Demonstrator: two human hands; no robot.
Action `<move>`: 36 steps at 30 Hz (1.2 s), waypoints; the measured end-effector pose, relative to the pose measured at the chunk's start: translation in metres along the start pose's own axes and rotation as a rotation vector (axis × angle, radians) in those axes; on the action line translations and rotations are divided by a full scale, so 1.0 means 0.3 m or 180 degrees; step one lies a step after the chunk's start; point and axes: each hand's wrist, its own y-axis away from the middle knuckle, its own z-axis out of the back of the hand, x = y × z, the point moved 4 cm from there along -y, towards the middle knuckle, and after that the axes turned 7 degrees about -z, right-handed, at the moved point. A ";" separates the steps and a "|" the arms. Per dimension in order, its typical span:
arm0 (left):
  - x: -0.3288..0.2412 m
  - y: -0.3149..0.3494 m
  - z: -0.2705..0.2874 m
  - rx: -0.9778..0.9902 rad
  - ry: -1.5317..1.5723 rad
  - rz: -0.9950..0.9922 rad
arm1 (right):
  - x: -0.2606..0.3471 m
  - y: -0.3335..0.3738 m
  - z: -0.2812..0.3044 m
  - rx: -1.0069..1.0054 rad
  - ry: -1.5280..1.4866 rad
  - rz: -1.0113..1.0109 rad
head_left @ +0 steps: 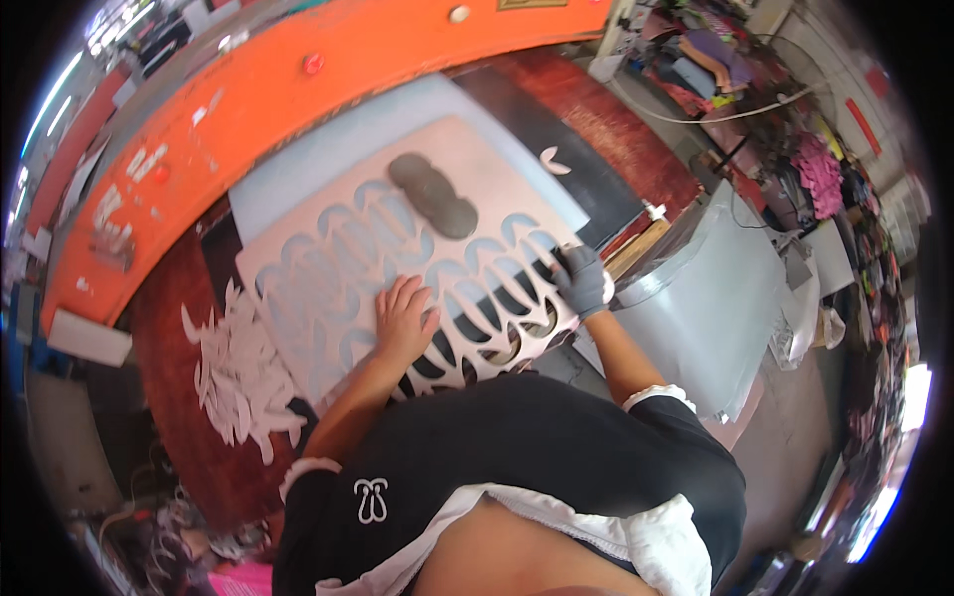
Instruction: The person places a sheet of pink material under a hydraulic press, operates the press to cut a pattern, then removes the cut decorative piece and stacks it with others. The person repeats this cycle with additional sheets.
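At lower left of the frame a heap of pale pink cut-out leaf-shaped pieces [238,372] lies on the dark red work surface [164,328]. Right of it, the large pale pink sheet riddled with curved cut-out holes [328,288] spans the centre, its long axis running lower left to upper right. The bare left hand [402,318] rests flat and spread on it. The grey-gloved right hand [581,280] pinches the sheet's right edge, nearer the dark cutting die [432,194] at upper centre.
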 end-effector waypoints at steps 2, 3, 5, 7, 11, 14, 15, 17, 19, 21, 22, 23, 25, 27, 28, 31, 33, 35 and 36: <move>-0.023 0.099 0.057 0.0086 0.0023 -0.0040 | -0.027 0.027 0.016 0.0036 -0.0080 -0.0132; -0.033 0.161 0.094 0.0161 0.0091 -0.0015 | -0.047 0.042 0.026 0.0074 -0.0135 -0.0313; -0.030 0.253 0.161 0.0148 0.0150 -0.0002 | -0.057 0.068 0.060 -0.0395 -0.0111 -0.0006; -0.059 0.385 0.236 0.0040 0.0160 0.0054 | -0.079 0.078 0.059 -0.0365 -0.0169 -0.0099; -0.120 0.583 0.275 -0.0091 -0.0077 0.0678 | -0.100 0.075 0.039 -0.0360 -0.0008 -0.0279; -0.128 0.634 0.266 -0.0062 -0.0646 0.0549 | -0.087 0.060 0.038 -0.0377 0.0026 -0.0190; -0.126 0.640 0.262 -0.0097 -0.0617 0.0529 | -0.081 0.055 0.042 -0.0397 0.0015 -0.0151; -0.126 0.642 0.260 -0.0273 -0.0544 0.0420 | -0.073 0.045 0.046 -0.0378 0.0100 -0.0175; -0.127 0.637 0.261 -0.0221 -0.0575 0.0515 | -0.066 0.043 0.053 -0.0390 0.0013 -0.0207; -0.138 0.624 0.266 -0.0114 -0.0699 0.0571 | -0.061 0.044 0.058 -0.0431 -0.0032 -0.0182; -0.149 0.615 0.276 -0.0189 -0.0724 0.0513 | -0.060 0.044 0.057 -0.0447 -0.0004 -0.0149; -0.156 0.606 0.279 -0.0144 -0.0767 0.0505 | -0.061 0.047 0.059 -0.0494 -0.0010 -0.0154; -0.166 0.589 0.282 -0.0078 -0.0836 0.0571 | -0.066 0.049 0.059 -0.0590 -0.0050 -0.0118; -0.176 0.579 0.275 -0.0108 -0.0869 0.0694 | -0.072 0.050 0.060 -0.0652 -0.0191 -0.0073; -0.184 0.575 0.267 -0.0226 -0.0996 0.0727 | -0.075 0.049 0.058 -0.0624 -0.0265 -0.0068; -0.196 0.601 0.196 -0.0070 -0.1071 0.1608 | -0.070 0.053 0.056 -0.0756 -0.0277 0.0080; -0.234 0.619 0.166 -0.0570 -0.1187 0.1605 | -0.071 0.057 0.049 -0.0658 -0.0224 0.0033; -0.250 0.616 0.149 -0.0981 -0.1636 0.1408 | -0.075 0.047 0.054 -0.0570 -0.0222 0.0171; -0.247 0.621 0.139 -0.0970 -0.1775 0.1533 | -0.077 0.037 0.061 -0.0445 -0.0271 0.0360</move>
